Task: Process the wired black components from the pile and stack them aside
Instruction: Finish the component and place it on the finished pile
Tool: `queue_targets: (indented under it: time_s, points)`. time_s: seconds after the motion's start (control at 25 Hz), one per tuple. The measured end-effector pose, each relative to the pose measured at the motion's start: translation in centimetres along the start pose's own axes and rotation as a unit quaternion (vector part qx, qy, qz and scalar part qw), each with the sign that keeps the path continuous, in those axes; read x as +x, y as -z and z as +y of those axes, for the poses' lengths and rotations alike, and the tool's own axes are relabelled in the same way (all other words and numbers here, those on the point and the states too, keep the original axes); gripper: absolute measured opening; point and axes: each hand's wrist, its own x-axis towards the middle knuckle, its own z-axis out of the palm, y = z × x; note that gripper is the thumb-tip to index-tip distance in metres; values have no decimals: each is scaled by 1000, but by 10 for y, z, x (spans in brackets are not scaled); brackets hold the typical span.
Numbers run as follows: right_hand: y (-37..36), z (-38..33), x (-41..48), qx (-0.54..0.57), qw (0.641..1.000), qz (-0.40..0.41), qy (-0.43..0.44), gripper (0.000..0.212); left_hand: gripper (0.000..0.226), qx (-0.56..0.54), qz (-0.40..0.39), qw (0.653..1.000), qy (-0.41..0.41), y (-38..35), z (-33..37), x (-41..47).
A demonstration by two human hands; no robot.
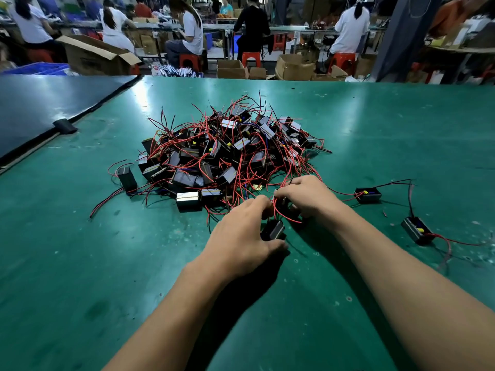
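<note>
A black component (273, 229) sits at the near edge of the pile, low over the green desk (80, 263) and between the two hands. The left hand (241, 234) grips it, thumb at its near side and fingers curled over the top. Just beyond, the right hand (308, 196) has its fingertips drawn together in a pinch on the red wires (276, 210) beside that component. Behind the hands lies the pile (225, 151), a tangled mound of black blocks and red leads in the middle of the desk. To the right, well apart from the pile, a farther component (368, 194) and a nearer component (417, 230) lie singly on the desk, each showing yellow on top and trailing wires. A lone block (127, 178) stands at the pile's left edge. Beyond the desk, seated people (187, 30) work with their backs turned, among cardboard boxes (231, 68) and red stools (251, 57).
</note>
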Motion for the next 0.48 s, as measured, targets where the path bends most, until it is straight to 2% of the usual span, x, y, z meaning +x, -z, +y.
queue_targets:
  time_s: [0.16, 0.24, 0.32, 0.48]
  points:
    - [5, 2, -5, 51, 998, -16, 24, 10, 63, -3, -35, 995, 91, 1, -3, 1]
    - [8, 4, -10, 124, 991, -35, 36, 9, 48, 25, -41, 995, 92, 1, -3, 2]
    - [11, 6, -16, 243, 968, -54, 41, 3, 26, 41, -48, 995, 71, 2, -1, 3]
    - [20, 12, -25, 414, 907, -73, 33, 13, 17, -65, -5, 994, 93, 5, 1, 6]
